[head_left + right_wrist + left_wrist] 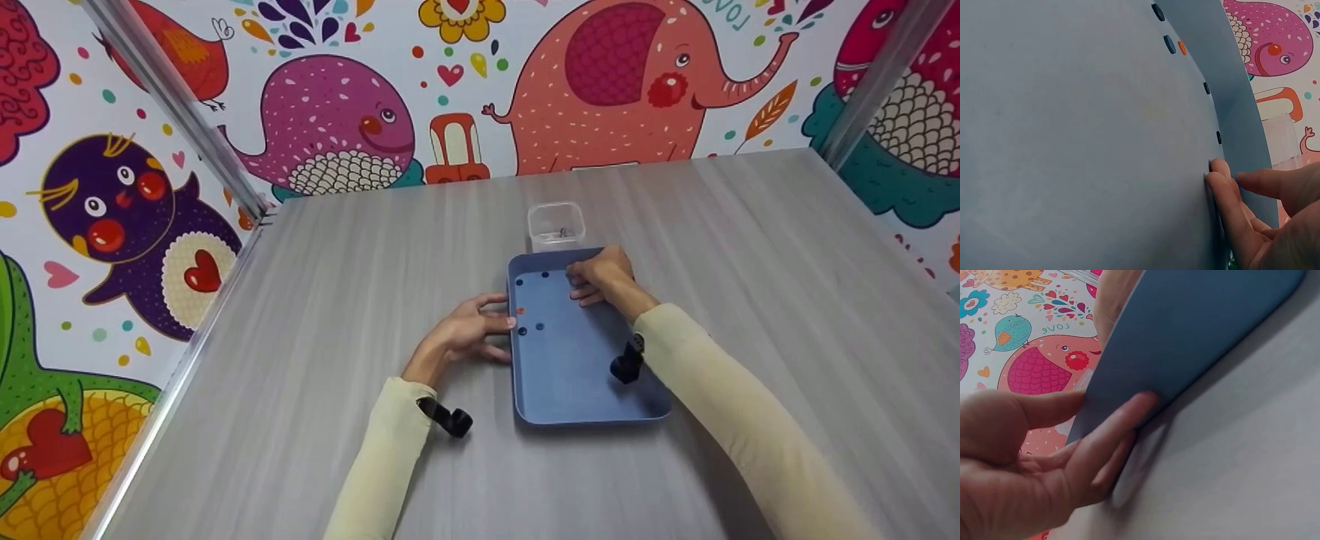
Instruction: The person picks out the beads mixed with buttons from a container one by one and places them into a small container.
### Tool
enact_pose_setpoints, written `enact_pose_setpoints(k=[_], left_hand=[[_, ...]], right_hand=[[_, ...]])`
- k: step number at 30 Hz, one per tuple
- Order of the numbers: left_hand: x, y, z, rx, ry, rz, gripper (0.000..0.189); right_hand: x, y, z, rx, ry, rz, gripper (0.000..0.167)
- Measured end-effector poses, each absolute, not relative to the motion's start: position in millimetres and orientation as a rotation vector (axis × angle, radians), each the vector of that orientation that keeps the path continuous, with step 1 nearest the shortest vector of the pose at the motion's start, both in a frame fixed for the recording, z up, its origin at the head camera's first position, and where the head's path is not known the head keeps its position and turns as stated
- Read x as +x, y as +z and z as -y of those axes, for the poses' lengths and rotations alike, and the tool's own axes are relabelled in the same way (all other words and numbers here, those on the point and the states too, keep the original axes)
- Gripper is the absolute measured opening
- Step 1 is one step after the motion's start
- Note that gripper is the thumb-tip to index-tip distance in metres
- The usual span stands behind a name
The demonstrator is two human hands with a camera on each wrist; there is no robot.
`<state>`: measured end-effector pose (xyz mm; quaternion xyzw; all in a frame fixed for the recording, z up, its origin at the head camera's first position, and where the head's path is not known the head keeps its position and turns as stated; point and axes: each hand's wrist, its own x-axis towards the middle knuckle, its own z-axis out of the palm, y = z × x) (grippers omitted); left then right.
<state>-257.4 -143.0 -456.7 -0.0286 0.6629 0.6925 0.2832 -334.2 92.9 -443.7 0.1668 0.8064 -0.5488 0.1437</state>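
We're pinching the tray's left wall (pixel 514 382) with our left hand (pixel 471 330); our right hand (pixel 604 271) is working inside its far-right corner, fingers bunched, contents unclear. Discs (pixel 540 326) are lying tray-left. Probably we're placing or picking discs; next move's calling for fingertip precision.

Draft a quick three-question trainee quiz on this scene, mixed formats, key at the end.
1. Multiple choice: of the small round discs visible in the blue rectangular tray, how many are orange? A) none B) one C) three
2. True or false: the clear square plastic container stands outside the tray, beyond its far end.
3. Short answer: which part of the tray does the person's left hand grip, and where is the right hand?

Key: 1. B. 2. True. 3. The left side wall; inside the tray, near its far right corner.
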Motion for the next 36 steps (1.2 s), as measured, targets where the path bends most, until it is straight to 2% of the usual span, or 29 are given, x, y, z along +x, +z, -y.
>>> enact_pose_setpoints(k=[9,16,24,30,36], left_hand=[[-256,-457,143,-0.055,1.831,-1.820,0.062],[-256,-457,143,-0.065,1.834,-1.813,0.061],[-256,-457,143,-0.077,1.846,-1.791,0.062],[-256,-458,143,-0.067,1.856,-1.776,0.061],[-257,-458,143,-0.054,1.849,-1.793,0.061]], right_hand=[[-331,-444,-94,0.454,-1.636,-2.278,0.025],[-330,-442,-92,0.466,-1.637,-2.310,0.015],[-328,-439,-90,0.484,-1.588,-2.386,0.018],[-326,-437,-91,0.482,-1.642,-2.330,0.012],[-325,-432,-94,0.442,-1.705,-2.263,0.026]])
